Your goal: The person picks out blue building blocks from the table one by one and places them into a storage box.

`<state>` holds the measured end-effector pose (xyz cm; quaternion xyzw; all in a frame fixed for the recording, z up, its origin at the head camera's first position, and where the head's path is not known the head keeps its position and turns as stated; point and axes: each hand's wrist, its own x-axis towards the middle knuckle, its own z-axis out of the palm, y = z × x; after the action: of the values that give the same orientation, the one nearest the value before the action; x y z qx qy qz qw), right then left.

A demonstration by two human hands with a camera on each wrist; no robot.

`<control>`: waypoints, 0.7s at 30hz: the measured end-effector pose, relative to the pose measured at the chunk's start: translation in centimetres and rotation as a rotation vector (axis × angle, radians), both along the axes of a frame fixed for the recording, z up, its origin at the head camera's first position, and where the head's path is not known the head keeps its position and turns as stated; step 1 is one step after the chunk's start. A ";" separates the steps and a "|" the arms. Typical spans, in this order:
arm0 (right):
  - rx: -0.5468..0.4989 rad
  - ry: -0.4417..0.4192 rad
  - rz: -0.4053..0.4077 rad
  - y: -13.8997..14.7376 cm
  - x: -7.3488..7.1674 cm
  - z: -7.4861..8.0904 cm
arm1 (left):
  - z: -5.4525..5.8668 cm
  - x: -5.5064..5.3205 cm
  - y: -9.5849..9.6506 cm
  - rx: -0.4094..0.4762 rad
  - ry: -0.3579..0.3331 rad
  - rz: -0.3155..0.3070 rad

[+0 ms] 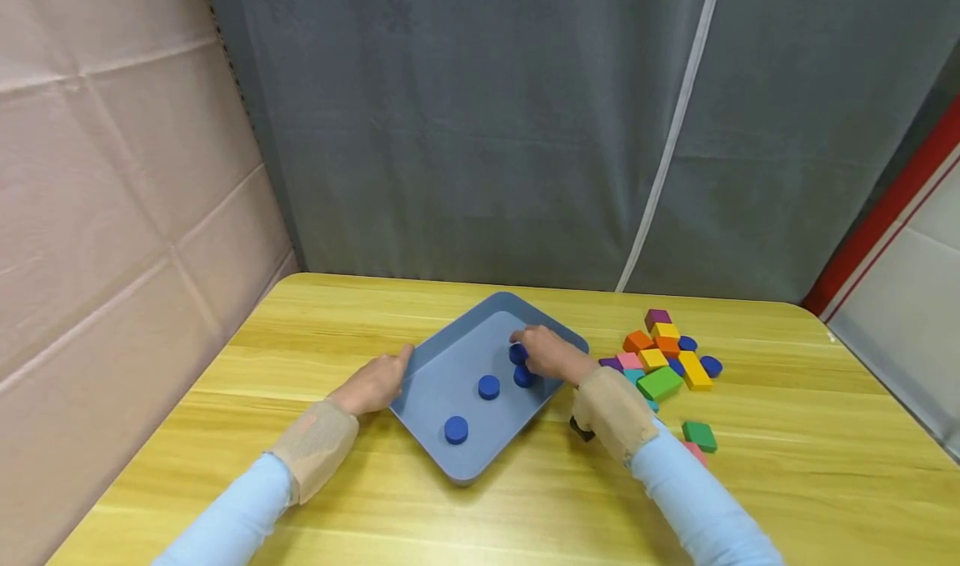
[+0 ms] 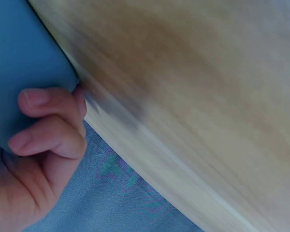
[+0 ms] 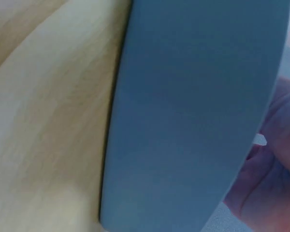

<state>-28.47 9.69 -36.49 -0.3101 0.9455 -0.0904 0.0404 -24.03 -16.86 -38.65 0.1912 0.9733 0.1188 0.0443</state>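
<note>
A grey-blue tray (image 1: 442,374) lies at a slant on the table. My left hand (image 1: 378,381) grips its left corner; in the left wrist view the fingers (image 2: 53,133) curl against the tray's outer wall (image 2: 24,53). Over the tray's right side, my right hand (image 1: 551,353) pinches a round blue block (image 1: 517,353). A second blue block (image 1: 522,376) sits just below it, partly covered. Two more round blue blocks lie in the tray, one near the middle (image 1: 489,387) and one toward the near corner (image 1: 456,430). The tray wall (image 3: 188,111) hides my right fingertips in the right wrist view.
To the tray's right lies a pile of coloured blocks, among them a light green block (image 1: 660,383), a yellow block (image 1: 695,371) and a round blue block (image 1: 711,367). A dark green block (image 1: 700,436) lies nearer, beside my right sleeve. A grey curtain (image 1: 465,132) hangs behind the table.
</note>
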 end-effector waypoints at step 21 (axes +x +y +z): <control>-0.111 0.148 -0.078 1.8 0.5 0.1 | 0.0 0.0 -0.1 0.001 0.023 -0.018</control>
<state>-27.95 11.51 -36.39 -0.2808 0.9508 -0.1208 -0.0502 -23.99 -16.99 -38.64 0.2014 0.9719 0.1166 0.0339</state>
